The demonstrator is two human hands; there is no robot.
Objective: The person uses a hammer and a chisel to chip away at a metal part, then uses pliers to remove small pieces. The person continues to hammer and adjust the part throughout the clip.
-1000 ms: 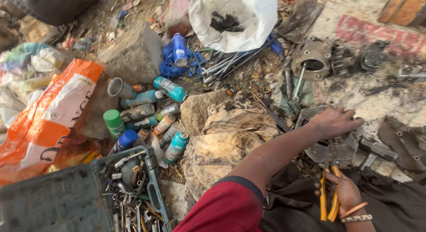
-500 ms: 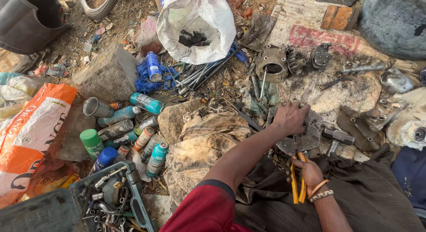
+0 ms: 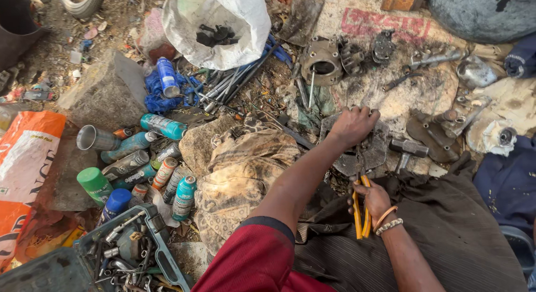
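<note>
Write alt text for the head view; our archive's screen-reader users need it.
A person's left hand presses on a flat grey metal part on cluttered ground while the right hand grips yellow-handled pliers. Spray cans, a white sack and an open toolbox lie to the left.

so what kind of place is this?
Likely an open-air repair spot on bare ground: greasy metal parts strewn on dirt, a cluster of spray cans, an open toolbox. The right hand holds yellow pliers; the left hand presses a metal plate.
</note>
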